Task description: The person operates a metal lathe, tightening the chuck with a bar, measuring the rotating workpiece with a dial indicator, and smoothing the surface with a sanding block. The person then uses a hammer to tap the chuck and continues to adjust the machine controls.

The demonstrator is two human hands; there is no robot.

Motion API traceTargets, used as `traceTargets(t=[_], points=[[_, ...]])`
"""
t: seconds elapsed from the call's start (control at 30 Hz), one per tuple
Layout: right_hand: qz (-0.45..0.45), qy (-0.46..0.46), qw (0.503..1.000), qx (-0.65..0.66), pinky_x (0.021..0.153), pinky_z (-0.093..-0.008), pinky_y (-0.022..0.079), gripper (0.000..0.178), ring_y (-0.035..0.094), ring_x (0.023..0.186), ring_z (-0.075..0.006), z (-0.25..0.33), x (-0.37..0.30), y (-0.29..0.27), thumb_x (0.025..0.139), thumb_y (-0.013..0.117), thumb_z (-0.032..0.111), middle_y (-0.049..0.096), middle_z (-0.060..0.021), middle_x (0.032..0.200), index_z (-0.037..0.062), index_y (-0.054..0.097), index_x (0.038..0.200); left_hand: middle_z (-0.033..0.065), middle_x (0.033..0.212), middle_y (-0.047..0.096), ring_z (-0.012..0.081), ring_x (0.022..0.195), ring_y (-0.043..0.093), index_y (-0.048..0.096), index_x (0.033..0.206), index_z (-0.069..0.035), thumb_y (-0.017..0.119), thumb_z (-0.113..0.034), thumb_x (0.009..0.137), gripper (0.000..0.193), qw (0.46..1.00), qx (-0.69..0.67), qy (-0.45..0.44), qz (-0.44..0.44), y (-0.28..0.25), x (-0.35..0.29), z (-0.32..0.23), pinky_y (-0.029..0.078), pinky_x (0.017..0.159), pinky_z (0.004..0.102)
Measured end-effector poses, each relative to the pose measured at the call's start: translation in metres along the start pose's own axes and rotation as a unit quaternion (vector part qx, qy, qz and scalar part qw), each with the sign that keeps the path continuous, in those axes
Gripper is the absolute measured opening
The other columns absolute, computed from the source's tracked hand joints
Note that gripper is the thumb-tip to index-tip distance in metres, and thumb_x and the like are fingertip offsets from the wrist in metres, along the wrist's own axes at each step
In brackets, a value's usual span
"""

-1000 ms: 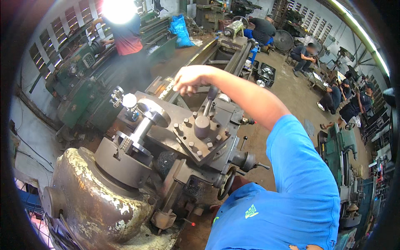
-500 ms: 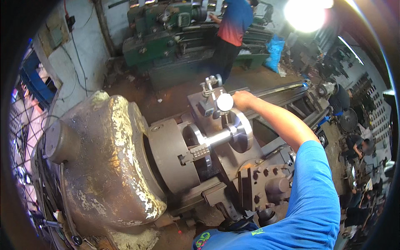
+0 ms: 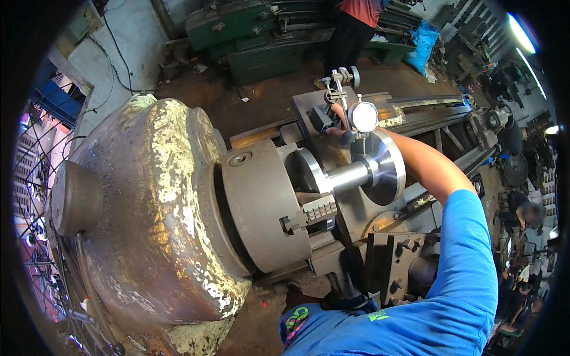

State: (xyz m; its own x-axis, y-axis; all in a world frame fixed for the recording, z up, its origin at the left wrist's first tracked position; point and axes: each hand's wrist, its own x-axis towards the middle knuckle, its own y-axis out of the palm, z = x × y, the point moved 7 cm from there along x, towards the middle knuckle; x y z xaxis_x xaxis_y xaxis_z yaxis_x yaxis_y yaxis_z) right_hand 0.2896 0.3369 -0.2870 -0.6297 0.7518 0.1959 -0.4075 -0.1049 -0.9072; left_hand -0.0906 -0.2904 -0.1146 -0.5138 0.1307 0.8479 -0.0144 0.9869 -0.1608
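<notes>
My right arm reaches over the lathe from the lower right. My right hand (image 3: 339, 111), partly hidden behind the dial indicator (image 3: 363, 117), has its fingers closed around the dark magnetic base (image 3: 323, 119) of the indicator stand. The stand's clamps and rods (image 3: 337, 83) rise above the base. The indicator's stem points down at the rim of a shiny flanged metal workpiece (image 3: 349, 175). Stepped jaws (image 3: 319, 209) of the large chuck (image 3: 261, 207) hold that workpiece at its left end. My left hand is out of view.
The worn, paint-chipped headstock (image 3: 160, 213) fills the left. A tool post (image 3: 404, 264) with several bolts stands near my body, and the lathe bed (image 3: 427, 121) runs to the right. Beyond it, a person in dark trousers (image 3: 347, 38) stands at a green lathe (image 3: 231, 26).
My right hand has shifted from beside the dial to the magnetic base behind it. The view has moved, so the chuck and workpiece appear larger and further right.
</notes>
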Motion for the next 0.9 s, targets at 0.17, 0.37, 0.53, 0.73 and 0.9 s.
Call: traceTargets(t=[0.17,0.37,0.53,0.73,0.9], points=[[0.037,0.063,0.995,-0.071,0.076,-0.0436,0.050,0.050,0.065,0.092,-0.0332,0.017,-0.008,0.000,0.081,0.077,0.033,0.065,-0.0151,0.099,0.0091,0.056,0.121,0.0133,0.070,0.060,0.0134,0.045,0.048,0.063,0.089,0.013,0.068,-0.013,0.090,0.027,1.000,-0.008,0.002,0.009,0.001,0.001,0.001,0.037,0.039,0.0230],[-0.011,-0.026,0.997,-0.074,0.074,-0.0454,0.050,0.045,0.063,0.088,-0.0330,0.009,-0.020,0.012,0.084,0.073,0.033,0.063,-0.0138,0.096,0.0094,0.055,0.117,0.0136,0.069,0.060,0.0137,0.044,0.048,0.063,0.088,0.013,0.068,-0.013,0.089,0.027,1.000,-0.019,0.009,0.009,-0.001,-0.003,0.001,0.037,0.039,0.0235],[-0.064,-0.103,0.922,0.368,0.075,-0.0479,0.050,0.040,0.062,0.085,-0.0297,-0.035,0.002,0.041,0.090,0.067,0.033,0.062,-0.0120,0.095,0.0095,0.051,0.118,0.0143,0.069,0.060,0.0142,0.043,0.048,0.064,0.087,0.013,0.068,-0.013,0.089,0.027,0.999,-0.027,0.040,0.007,-0.004,-0.005,0.004,0.038,0.039,0.0242],[0.043,-0.087,0.983,0.154,0.079,-0.0448,0.051,0.045,0.062,0.090,-0.0279,-0.059,0.004,0.056,0.087,0.070,0.032,0.062,-0.0121,0.100,0.0076,0.052,0.120,0.0177,0.073,0.062,0.0166,0.045,0.049,0.064,0.089,0.014,0.070,-0.014,0.087,0.029,0.999,-0.043,0.029,-0.012,-0.009,-0.003,0.006,0.038,0.040,0.0245],[0.090,-0.104,0.986,0.099,0.082,-0.0423,0.051,0.049,0.061,0.093,-0.0264,-0.063,0.016,0.054,0.084,0.073,0.031,0.063,-0.0121,0.104,0.0060,0.053,0.122,0.0171,0.070,0.062,0.0164,0.044,0.048,0.064,0.090,0.014,0.070,-0.013,0.086,0.028,0.998,-0.053,0.021,0.013,-0.003,-0.002,0.005,0.037,0.041,0.0244]])
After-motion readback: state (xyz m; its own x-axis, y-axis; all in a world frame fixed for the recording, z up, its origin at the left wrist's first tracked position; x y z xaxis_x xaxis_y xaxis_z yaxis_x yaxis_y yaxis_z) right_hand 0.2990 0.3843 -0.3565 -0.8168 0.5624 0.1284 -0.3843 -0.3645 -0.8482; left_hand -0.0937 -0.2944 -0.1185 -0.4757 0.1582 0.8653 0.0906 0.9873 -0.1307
